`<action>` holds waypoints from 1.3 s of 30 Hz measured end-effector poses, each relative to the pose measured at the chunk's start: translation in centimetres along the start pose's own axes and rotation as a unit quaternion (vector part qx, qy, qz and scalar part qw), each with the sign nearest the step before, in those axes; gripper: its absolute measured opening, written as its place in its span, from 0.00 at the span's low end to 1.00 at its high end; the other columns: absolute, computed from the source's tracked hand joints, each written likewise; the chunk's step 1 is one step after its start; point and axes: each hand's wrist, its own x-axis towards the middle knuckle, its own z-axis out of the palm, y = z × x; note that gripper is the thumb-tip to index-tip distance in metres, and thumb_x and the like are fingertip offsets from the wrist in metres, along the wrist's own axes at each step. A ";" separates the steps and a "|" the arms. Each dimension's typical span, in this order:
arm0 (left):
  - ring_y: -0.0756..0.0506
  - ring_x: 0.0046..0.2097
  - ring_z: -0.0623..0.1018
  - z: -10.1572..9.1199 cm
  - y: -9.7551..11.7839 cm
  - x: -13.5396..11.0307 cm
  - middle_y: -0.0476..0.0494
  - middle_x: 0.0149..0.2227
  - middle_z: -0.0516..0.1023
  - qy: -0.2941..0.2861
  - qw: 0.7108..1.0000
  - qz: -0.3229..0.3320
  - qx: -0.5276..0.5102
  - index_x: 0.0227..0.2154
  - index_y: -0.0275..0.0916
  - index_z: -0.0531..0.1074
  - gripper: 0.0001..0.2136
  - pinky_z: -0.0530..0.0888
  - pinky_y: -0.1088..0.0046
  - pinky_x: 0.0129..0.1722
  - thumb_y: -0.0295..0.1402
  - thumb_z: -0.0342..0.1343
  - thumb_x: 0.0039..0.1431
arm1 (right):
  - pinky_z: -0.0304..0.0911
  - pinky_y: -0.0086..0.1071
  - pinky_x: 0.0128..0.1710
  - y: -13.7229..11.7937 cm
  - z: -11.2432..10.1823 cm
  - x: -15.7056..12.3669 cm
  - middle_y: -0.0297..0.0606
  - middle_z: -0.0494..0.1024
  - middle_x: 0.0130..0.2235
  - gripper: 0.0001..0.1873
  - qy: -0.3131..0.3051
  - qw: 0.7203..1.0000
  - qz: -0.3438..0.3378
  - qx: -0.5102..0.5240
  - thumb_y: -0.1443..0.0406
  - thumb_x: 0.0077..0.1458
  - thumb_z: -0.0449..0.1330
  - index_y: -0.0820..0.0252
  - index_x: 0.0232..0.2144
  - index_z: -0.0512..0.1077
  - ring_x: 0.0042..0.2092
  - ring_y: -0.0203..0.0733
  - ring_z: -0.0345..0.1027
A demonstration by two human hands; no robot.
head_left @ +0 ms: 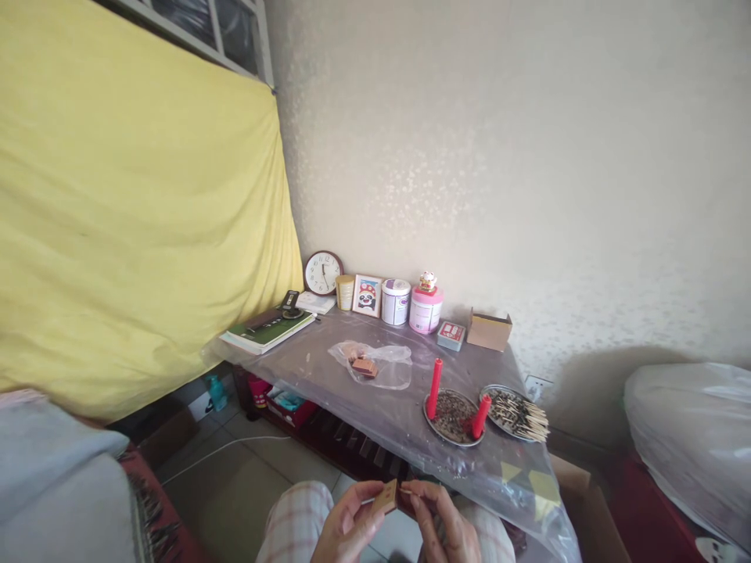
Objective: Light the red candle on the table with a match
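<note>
A small brown matchbox (386, 496) is pinched in the left hand (347, 530), low in view, just short of the counter's (328, 375) near edge. The right hand (444, 525) is closed on a thin matchstick (407, 492) touching the box. Two red candles (435, 389) are seen upright on a plate (453, 417) near that edge; open film-covered surface lies left of them.
</note>
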 end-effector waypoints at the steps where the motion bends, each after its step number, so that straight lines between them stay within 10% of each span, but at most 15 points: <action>1: 0.36 0.48 0.80 0.3 0.5 -0.3 0.41 0.41 0.87 -0.001 1.000 0.003 0.005 0.35 0.45 0.81 0.16 0.70 0.58 0.54 0.44 0.70 0.44 | 0.76 0.26 0.42 -0.3 -0.2 0.2 0.34 0.85 0.39 0.09 -0.024 1.000 -0.006 -0.006 0.58 0.64 0.57 0.48 0.40 0.78 0.39 0.42 0.82; 10: 0.41 0.47 0.78 3.5 5.4 -1.3 0.42 0.40 0.85 0.036 0.999 0.020 -0.011 0.37 0.39 0.79 0.11 0.69 0.61 0.54 0.37 0.65 0.51 | 0.76 0.26 0.41 -4.6 -1.3 3.3 0.34 0.85 0.38 0.08 -0.005 0.992 -0.096 -0.086 0.67 0.63 0.57 0.51 0.40 0.76 0.38 0.40 0.81; 27: 0.41 0.43 0.78 4.3 5.9 -0.6 0.41 0.37 0.83 0.039 0.998 0.030 -0.045 0.34 0.38 0.80 0.11 0.69 0.59 0.52 0.38 0.68 0.49 | 0.75 0.34 0.40 -4.8 -1.5 3.5 0.41 0.84 0.41 0.10 0.020 0.967 -0.232 -0.104 0.70 0.64 0.55 0.54 0.43 0.74 0.42 0.43 0.80; 33: 0.39 0.49 0.75 4.7 6.7 -1.6 0.40 0.41 0.82 -0.003 0.999 0.030 -0.026 0.37 0.38 0.79 0.11 0.63 0.55 0.60 0.38 0.64 0.54 | 0.74 0.32 0.34 1.7 -0.9 5.2 0.41 0.84 0.32 0.16 0.080 0.968 -0.112 -0.208 0.60 0.67 0.52 0.60 0.34 0.76 0.33 0.43 0.80; 39: 0.40 0.49 0.74 4.2 6.1 -1.5 0.42 0.41 0.81 0.025 0.999 0.012 -0.028 0.36 0.40 0.80 0.10 0.63 0.56 0.59 0.38 0.64 0.53 | 0.73 0.31 0.40 0.5 -2.0 5.4 0.38 0.84 0.34 0.11 0.108 0.988 -0.040 -0.107 0.59 0.62 0.58 0.59 0.36 0.77 0.36 0.41 0.79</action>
